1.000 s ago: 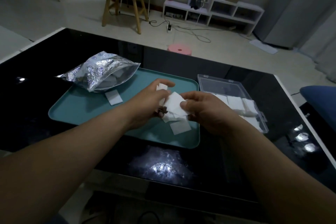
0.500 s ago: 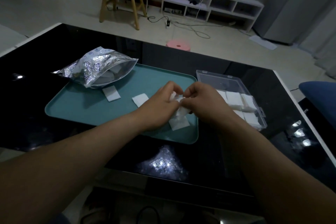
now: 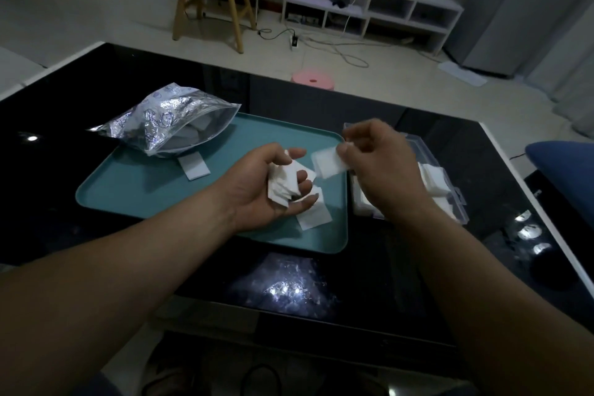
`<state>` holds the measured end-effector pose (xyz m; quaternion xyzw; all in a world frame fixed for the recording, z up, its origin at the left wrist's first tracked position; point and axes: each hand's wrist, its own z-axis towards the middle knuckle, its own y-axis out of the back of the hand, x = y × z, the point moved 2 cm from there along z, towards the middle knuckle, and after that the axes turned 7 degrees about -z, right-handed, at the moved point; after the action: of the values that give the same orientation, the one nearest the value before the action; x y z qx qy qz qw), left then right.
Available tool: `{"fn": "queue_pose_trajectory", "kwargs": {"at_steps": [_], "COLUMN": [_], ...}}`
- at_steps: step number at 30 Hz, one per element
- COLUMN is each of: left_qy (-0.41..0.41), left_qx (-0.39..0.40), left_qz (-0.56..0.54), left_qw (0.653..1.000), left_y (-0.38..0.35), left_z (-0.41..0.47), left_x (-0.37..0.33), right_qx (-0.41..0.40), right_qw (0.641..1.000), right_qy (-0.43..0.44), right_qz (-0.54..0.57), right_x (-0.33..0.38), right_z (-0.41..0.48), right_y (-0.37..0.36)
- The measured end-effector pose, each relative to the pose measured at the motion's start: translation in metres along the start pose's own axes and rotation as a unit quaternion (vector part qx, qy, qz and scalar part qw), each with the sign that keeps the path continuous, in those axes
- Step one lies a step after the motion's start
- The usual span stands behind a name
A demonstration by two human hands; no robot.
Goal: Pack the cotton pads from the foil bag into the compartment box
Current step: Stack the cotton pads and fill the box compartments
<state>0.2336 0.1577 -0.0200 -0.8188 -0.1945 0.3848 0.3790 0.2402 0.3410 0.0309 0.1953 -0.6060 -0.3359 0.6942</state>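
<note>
On the shiny black worktop (image 3: 96, 235) sits a flat teal plastic tray (image 3: 154, 190). Over its right end, the left hand (image 3: 266, 190) is palm up, its fingers (image 3: 302, 175) curled around a small stack of white square cotton pads (image 3: 284, 183). Just beside it, the right hand (image 3: 376, 164) pinches 1 white cotton pad (image 3: 328, 162). 1 loose pad (image 3: 313, 219) lies on the tray under the left hand. To the right, the clear plastic compartment box (image 3: 450, 196) has pads inside. Farther back, the crinkly silver foil bag (image 3: 170, 122) lies open on the tray, with another pad (image 3: 193, 165) just in front of it.
</note>
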Motion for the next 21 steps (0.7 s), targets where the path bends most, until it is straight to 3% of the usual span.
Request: {"fn": "queue_pose_trajectory", "kwargs": {"at_steps": [2,4,7,9,14,18,21], "left_qy": [0.006,0.009,0.003,-0.008,-0.003,0.036,0.037], "left_qx": [0.016,0.049,0.113,0.094,0.079,0.088,0.1], "left_qz": [-0.021,-0.046,-0.022,0.003,-0.009,0.013,0.057], "left_qw": [1.0,0.998,0.993,0.996,0.997,0.995,0.993], "left_y": [-0.005,-0.012,-0.016,-0.01,-0.006,-0.007,-0.009], "left_z": [-0.003,-0.005,-0.005,-0.004,-0.003,-0.004,-0.005], "left_x": [0.003,0.007,0.01,0.006,0.002,0.005,0.009], "right_qx": [-0.104,-0.137,-0.046,0.027,0.048,0.142,0.159], "right_qw": [0.99,0.973,0.967,0.968,0.964,0.973,0.976], "right_qy": [0.095,0.177,0.233,0.236,0.24,0.169,0.148], "right_qz": [-0.022,-0.06,-0.092,-0.077,-0.105,-0.064,-0.025], "right_x": [0.01,0.019,0.022,0.021,0.018,0.014,0.01], "right_z": [-0.007,-0.014,-0.028,-0.038,-0.034,-0.031,-0.03], "right_y": [0.0,-0.011,-0.031,-0.036,-0.026,-0.022,-0.024]}}
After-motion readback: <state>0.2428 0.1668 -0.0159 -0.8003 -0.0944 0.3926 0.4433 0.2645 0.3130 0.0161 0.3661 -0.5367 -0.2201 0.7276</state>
